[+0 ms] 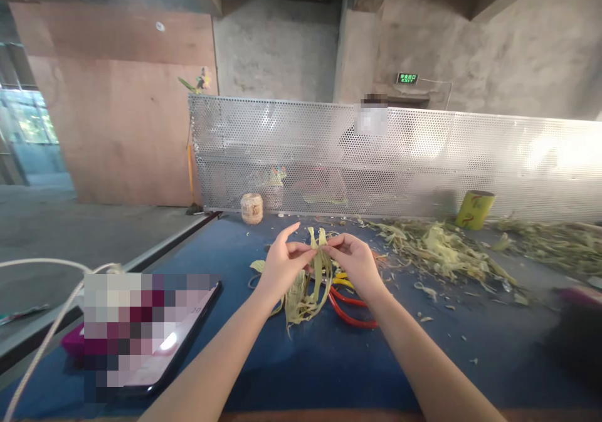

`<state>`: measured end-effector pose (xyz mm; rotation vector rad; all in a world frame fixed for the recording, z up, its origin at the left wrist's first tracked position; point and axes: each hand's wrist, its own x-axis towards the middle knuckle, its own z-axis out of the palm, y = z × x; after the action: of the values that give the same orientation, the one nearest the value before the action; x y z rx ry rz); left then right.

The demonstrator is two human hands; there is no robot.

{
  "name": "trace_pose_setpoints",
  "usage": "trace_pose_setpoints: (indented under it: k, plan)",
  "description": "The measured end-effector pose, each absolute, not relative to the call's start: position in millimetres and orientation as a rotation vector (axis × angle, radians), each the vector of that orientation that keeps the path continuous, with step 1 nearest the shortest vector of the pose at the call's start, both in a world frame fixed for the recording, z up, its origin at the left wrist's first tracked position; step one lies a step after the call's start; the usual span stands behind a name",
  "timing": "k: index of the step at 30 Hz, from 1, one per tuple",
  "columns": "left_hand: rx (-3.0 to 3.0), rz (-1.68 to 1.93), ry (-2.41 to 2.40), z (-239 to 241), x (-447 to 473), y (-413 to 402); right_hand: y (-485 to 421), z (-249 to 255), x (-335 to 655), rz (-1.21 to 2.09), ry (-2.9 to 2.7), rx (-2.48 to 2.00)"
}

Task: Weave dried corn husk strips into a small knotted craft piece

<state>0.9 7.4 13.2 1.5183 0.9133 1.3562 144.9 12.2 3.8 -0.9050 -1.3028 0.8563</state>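
Note:
My left hand (pixel 281 264) and my right hand (pixel 355 260) are raised over the blue table (pixel 291 359), both pinching the upper ends of a bundle of pale green leaf strips (pixel 310 284). The strips hang down between my hands, and their lower ends trail onto the table. The left index finger sticks out while the thumb and other fingers pinch. Under the strips lie red-handled scissors (pixel 350 312) with a bit of yellow beside them.
A phone (pixel 155 340) lies at the front left with a white cable (pixel 42 321). A heap of leaf scraps (pixel 437 249) spreads to the right. A small jar (pixel 251 209) and a yellow-green cup (pixel 475 210) stand by the perforated metal screen (pixel 423 158); a person is behind it.

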Motion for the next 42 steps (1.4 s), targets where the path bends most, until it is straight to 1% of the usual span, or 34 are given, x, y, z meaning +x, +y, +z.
trace_pose_setpoints:
  k: [5, 14, 19, 28, 36, 42]
  plan:
    - [1.557, 1.409, 0.969, 16.0, 0.3, 5.9, 13.8, 1.2, 144.5, 0.889, -1.276, -0.879]
    - [1.545, 1.408, 0.981, 13.2, 0.3, 8.0, 12.3, 3.1, 142.9, 0.807, -1.332, -0.909]
    - [1.544, 1.43, 0.981, 9.9, -0.7, 11.2, 10.5, 3.5, 143.2, 0.783, -1.424, -0.847]
    - [1.435, 1.497, 1.07, 7.0, -4.3, 18.5, 9.8, 3.6, 144.0, 0.85, -1.514, -0.71]
    - [1.384, 1.276, 0.897, 10.3, -1.6, 11.0, 13.9, 1.8, 147.1, 0.79, -1.435, -0.762]
    - [1.323, 1.439, 0.909, 13.9, -2.5, 11.2, 12.6, 3.6, 147.6, 0.956, -1.482, -0.729]
